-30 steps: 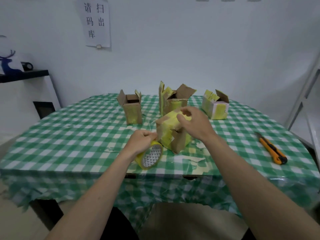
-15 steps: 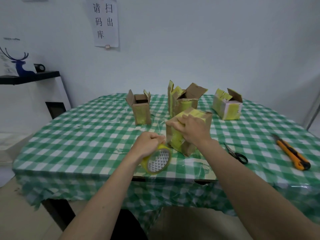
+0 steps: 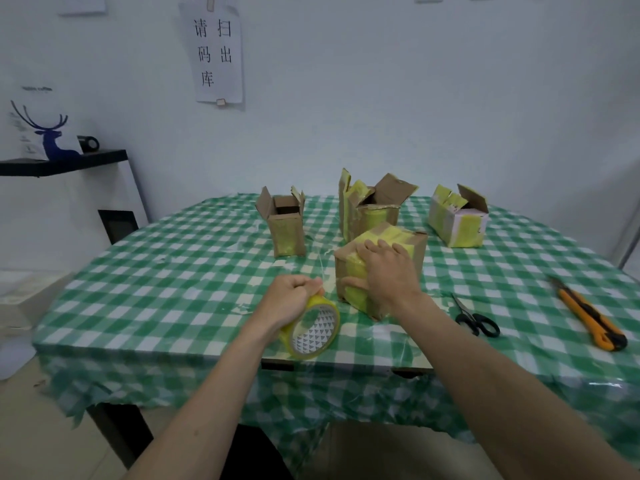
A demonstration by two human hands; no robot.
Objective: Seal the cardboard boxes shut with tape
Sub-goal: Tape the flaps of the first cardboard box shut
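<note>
A closed cardboard box (image 3: 408, 239) with yellow tape over its top and near face sits on the green checked table (image 3: 173, 271). My right hand (image 3: 389, 277) lies flat on its near face, fingers straight, pressing the tape down. My left hand (image 3: 292, 299) grips a yellow tape roll (image 3: 313, 329) just left of the box, above the table's front edge. A thin clear strip of tape runs from the roll toward the box. Three more boxes stand behind with flaps open: a small one (image 3: 285, 221), a taller one (image 3: 372, 209) and one at the right (image 3: 457, 220).
Black-handled scissors (image 3: 476, 318) lie right of the taped box. An orange utility knife (image 3: 592, 317) lies near the right edge. A white cabinet with a black shelf (image 3: 62, 164) stands at the left. A paper sign (image 3: 216, 50) hangs on the wall.
The box has been set down flat from a tilted position. My right hand has moved from its top corner down onto the near face. The view has shifted left, showing the scissors.
</note>
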